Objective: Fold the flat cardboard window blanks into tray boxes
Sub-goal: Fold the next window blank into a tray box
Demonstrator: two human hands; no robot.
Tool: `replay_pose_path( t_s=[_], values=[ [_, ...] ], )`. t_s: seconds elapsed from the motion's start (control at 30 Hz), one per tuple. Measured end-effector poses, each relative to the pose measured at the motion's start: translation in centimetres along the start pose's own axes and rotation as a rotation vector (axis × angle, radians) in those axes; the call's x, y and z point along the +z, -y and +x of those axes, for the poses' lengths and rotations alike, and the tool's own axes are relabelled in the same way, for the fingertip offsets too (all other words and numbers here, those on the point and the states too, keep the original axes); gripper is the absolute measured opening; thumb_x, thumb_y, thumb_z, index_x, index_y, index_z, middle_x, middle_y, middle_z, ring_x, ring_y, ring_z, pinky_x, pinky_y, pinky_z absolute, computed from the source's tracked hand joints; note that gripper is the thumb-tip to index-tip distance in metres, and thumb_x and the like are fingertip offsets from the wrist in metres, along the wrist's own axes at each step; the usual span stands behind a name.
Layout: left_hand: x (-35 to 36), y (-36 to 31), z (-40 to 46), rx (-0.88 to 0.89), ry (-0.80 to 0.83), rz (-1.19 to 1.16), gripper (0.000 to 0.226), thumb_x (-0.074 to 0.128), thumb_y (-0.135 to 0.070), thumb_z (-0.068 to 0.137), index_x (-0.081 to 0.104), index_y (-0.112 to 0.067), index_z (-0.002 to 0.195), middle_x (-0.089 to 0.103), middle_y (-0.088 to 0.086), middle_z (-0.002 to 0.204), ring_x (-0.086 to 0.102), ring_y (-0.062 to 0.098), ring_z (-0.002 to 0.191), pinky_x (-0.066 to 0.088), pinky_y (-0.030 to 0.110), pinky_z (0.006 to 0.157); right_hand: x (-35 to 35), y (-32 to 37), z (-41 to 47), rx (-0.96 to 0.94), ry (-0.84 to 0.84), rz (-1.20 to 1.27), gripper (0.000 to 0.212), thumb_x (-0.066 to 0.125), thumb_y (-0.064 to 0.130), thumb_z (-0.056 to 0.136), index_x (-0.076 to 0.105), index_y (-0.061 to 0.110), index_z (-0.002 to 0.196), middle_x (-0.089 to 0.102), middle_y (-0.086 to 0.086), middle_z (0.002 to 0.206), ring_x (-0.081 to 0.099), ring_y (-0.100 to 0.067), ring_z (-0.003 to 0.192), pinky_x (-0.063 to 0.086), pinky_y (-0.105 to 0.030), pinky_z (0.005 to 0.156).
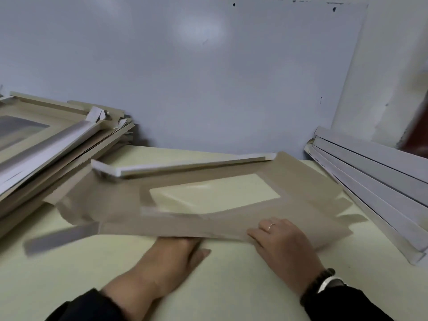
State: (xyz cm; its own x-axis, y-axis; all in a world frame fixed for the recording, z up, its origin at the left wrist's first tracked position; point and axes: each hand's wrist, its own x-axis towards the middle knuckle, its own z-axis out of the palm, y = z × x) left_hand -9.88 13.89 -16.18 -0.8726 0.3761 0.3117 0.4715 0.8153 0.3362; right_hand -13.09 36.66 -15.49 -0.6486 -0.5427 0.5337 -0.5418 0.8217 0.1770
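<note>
One window blank [231, 214] is lying on the bench [231, 286], two hands [176, 253] [282, 242] are showing, and two stacks [53, 140] [375, 186] are sitting at the sides.

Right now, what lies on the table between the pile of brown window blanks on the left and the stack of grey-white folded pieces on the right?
In the head view, one brown cardboard window blank, held by both hands.

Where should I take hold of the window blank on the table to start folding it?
Probably take the window blank by its near long flap, coming from the front: that edge already lifts off the table, left hand under it, right hand on top.
</note>
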Motion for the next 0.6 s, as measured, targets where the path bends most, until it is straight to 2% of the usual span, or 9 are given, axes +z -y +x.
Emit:
replay_pose_path(
  t_s=[0.07, 0.13, 0.2, 0.23, 0.3, 0.4, 0.47, 0.53, 0.6],
  values=[
    [0.2, -1.3, 0.1, 0.073, 0.058, 0.079, 0.041, 0.038, -0.048, 0.094, 0.05, -0.031, 0.13, 0.048, -0.009, 0.137, 0.04, 0.008, 0.126, 0.025, 0.012, 0.102, 0.3, 1.0, 0.5, -0.017, 0.031, 0.023, 0.03, 0.088, 0.016, 0.04, 0.067, 0.019, 0.061, 0.057, 0.004, 0.058, 0.057, -0.018, 0.052, 0.043, -0.02, 0.046],
    [-0.7, -2.7, 0.2, 0.169, 0.04, 0.028, 0.037, 0.039, -0.047, 0.091, 0.066, -0.026, 0.106, 0.065, -0.01, 0.105, 0.059, 0.006, 0.096, 0.044, 0.015, 0.079, 0.9, 1.8, 0.8, -0.043, 0.034, 0.028, 0.029, 0.086, 0.018, 0.044, 0.067, 0.021, 0.065, 0.057, 0.005, 0.061, 0.057, -0.017, 0.055, 0.043, -0.019, 0.046],
    [-1.6, -3.6, 0.1, 0.252, -0.041, 0.015, 0.027, 0.044, -0.038, 0.088, 0.065, -0.021, 0.082, 0.06, -0.01, 0.073, 0.053, 0.006, 0.064, 0.044, 0.02, 0.053, 1.2, 2.6, 1.2, -0.049, 0.047, 0.058, 0.025, 0.084, 0.019, 0.049, 0.067, 0.022, 0.068, 0.058, 0.007, 0.063, 0.056, -0.015, 0.057, 0.043, -0.019, 0.048],
    [-1.7, -3.7, 0.2, 0.301, -0.142, 0.049, 0.021, 0.047, -0.034, 0.086, 0.061, -0.02, 0.079, 0.055, -0.009, 0.069, 0.048, 0.006, 0.06, 0.04, 0.019, 0.049, 1.4, 2.9, 1.3, -0.051, 0.059, 0.064, 0.024, 0.083, 0.02, 0.051, 0.067, 0.023, 0.068, 0.058, 0.008, 0.064, 0.056, -0.014, 0.058, 0.044, -0.019, 0.049],
    [-1.7, -3.8, 0.1, 0.317, -0.161, 0.165, 0.011, 0.053, -0.033, 0.083, 0.053, -0.023, 0.086, 0.051, -0.008, 0.074, 0.048, 0.008, 0.064, 0.035, 0.018, 0.056, 1.5, 3.6, 1.7, -0.073, 0.098, 0.059, 0.02, 0.081, 0.023, 0.053, 0.067, 0.023, 0.068, 0.06, 0.009, 0.066, 0.056, -0.012, 0.061, 0.045, -0.019, 0.051],
    [-0.6, -2.6, 0.0, 0.19, -0.063, 0.263, 0.047, 0.073, -0.037, 0.07, 0.056, -0.029, 0.113, 0.06, -0.009, 0.092, 0.06, 0.011, 0.082, 0.037, 0.02, 0.072, 1.7, 4.3, 1.7, -0.09, 0.176, 0.078, 0.025, 0.08, 0.029, 0.048, 0.072, 0.024, 0.071, 0.066, 0.012, 0.078, 0.061, -0.009, 0.069, 0.049, -0.018, 0.056],
    [-0.5, -2.0, 0.1, 0.069, 0.029, 0.364, 0.057, 0.067, -0.049, 0.074, 0.055, -0.032, 0.126, 0.063, -0.006, 0.112, 0.06, 0.01, 0.105, 0.043, 0.018, 0.088, 1.2, 4.1, 1.5, -0.029, 0.23, 0.13, 0.04, 0.076, 0.04, 0.05, 0.073, 0.028, 0.088, 0.069, 0.013, 0.098, 0.065, -0.008, 0.086, 0.052, -0.017, 0.07],
    [-0.6, -0.7, 0.1, -0.064, 0.128, 0.364, 0.058, 0.04, -0.056, 0.088, 0.029, -0.038, 0.142, 0.034, -0.002, 0.148, 0.027, 0.009, 0.138, 0.024, 0.018, 0.108, 0.7, 3.6, 1.3, 0.008, 0.317, 0.14, 0.05, 0.061, 0.045, 0.072, 0.059, 0.032, 0.121, 0.054, 0.006, 0.133, 0.051, -0.007, 0.12, 0.04, -0.024, 0.099],
    [-0.4, 1.3, -0.2, -0.178, 0.23, 0.313, 0.068, 0.017, -0.07, 0.084, 0.004, -0.044, 0.145, -0.003, -0.01, 0.157, -0.006, 0.006, 0.143, 0.002, 0.023, 0.113, 1.2, 2.3, 0.7, 0.03, 0.437, 0.209, 0.055, 0.036, 0.051, 0.092, 0.023, 0.037, 0.144, 0.014, 0.011, 0.155, 0.013, -0.003, 0.14, 0.009, -0.027, 0.113]
  ],
)
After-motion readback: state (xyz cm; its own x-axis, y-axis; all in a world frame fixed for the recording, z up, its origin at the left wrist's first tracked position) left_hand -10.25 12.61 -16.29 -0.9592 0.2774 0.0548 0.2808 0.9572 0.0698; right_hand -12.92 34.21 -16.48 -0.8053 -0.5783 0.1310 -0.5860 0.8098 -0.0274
